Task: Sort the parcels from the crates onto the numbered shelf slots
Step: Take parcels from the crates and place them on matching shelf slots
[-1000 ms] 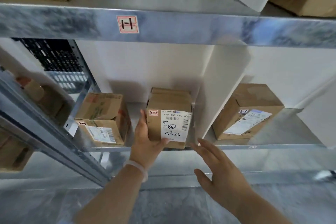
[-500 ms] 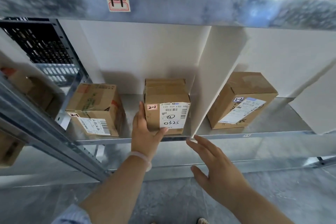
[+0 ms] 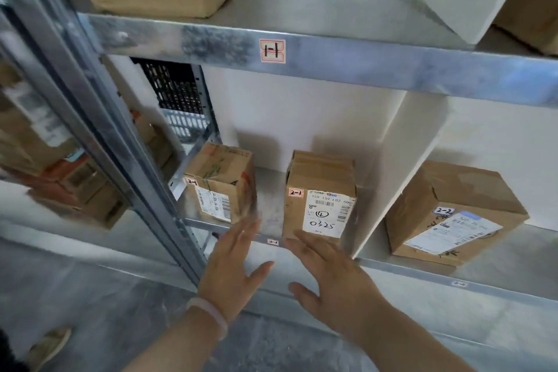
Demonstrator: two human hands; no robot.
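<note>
Parcel (image 3: 320, 196) marked 2-1 sitting in slot 2-1 on the shelf (image 3: 401, 264) — left hand (image 3: 234, 266) and right hand (image 3: 332, 272) spread, empty, hovering just beside it; worth checking label against slot tag (image 3: 272, 241).

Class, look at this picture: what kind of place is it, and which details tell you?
Probably a parcel storeroom: metal shelving with handwritten slot tags, holding labelled cardboard parcels.

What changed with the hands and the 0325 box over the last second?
The left hand let go of the 0325 box and drew back, open, in front of the shelf edge. The right hand stayed open just below the box. All three boxes stayed put in their slots.
</note>
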